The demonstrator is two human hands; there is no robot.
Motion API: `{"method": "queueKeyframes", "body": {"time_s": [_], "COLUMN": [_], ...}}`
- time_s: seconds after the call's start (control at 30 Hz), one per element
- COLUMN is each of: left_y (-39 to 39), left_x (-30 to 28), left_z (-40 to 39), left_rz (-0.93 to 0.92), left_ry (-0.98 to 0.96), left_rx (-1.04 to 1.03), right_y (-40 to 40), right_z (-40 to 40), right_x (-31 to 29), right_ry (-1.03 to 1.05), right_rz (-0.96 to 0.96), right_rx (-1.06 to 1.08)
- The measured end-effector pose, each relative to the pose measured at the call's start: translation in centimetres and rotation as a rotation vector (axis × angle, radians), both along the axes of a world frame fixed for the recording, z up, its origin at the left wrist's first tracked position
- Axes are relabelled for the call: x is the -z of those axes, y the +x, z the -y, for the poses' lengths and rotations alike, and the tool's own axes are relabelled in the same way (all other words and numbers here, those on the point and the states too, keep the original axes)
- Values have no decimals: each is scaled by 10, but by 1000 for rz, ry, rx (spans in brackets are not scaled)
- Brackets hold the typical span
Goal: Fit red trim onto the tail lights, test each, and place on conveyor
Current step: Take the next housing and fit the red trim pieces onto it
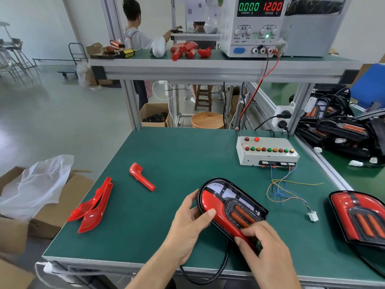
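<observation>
A black tail light (239,202) lies on the green bench near its front edge, with a red trim piece (216,207) seated along its left side. My left hand (187,228) grips the light's left rim, thumb pressing on the trim. My right hand (264,249) pinches the trim's narrow lower end. The light's black cable (210,276) loops off the front edge. Loose red trims lie to the left: two long ones (93,207) and a shorter one (141,179).
A second tail light with red trim (360,217) lies at the right edge. The white test box (266,152) with coloured buttons trails wires to a white plug (313,216). More tail lights (341,130) are piled on the conveyor at right. A power supply (253,26) reads 12.00 volts.
</observation>
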State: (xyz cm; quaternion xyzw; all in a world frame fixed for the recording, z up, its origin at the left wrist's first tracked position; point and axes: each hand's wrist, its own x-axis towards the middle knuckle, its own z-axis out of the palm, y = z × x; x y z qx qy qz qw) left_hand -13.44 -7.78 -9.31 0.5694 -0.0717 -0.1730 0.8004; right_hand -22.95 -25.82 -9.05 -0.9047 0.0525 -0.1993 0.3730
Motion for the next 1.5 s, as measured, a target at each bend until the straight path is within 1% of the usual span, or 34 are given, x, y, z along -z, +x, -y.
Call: {"method": "queueKeyframes", "body": {"time_s": [0.1,0.27,0.4,0.63,0.83,0.9,0.97,1.03,1.1,1.13,1.2,1.37,1.5], "left_y": [0,-6,-10,-15,-15,-14,-13,-10,-6,-5,-4,-3,-3], "left_x": [2,6,12,16,18,19,19,17,14,11,8,4,6], "left_z": [0,3,13,22,27,26,25,24,24,24,25,25,22], "left_rz": [-34,-81,-55,18,-21,-55,-86,-103,-94,-82,-56,-15,21], "left_ry": [-41,-53,8,135,119,73,26,-36,-81,-90,-99,-89,-30], "left_rx": [9,27,-42,-132,-177,-179,-186,-198,-214,-219,-219,-250,-284], "right_y": [1,3,5,3,-3,-6,-7,-5,0,4,12,29,33], "right_z": [0,0,1,-1,-1,-1,-3,-2,-2,-4,-10,-23,-25], "right_x": [-3,-7,-8,-5,2,7,12,17,14,10,2,-4,4], "right_ry": [-9,-39,-6,91,116,212,395,528,647,737,880,901,923], "right_rz": [-29,-32,-59,-45,-14,-7,-1,-23,-98,-131,-137,-34,-16], "right_rx": [-11,-11,21,52,68,180,316,389,352,297,186,100,52]}}
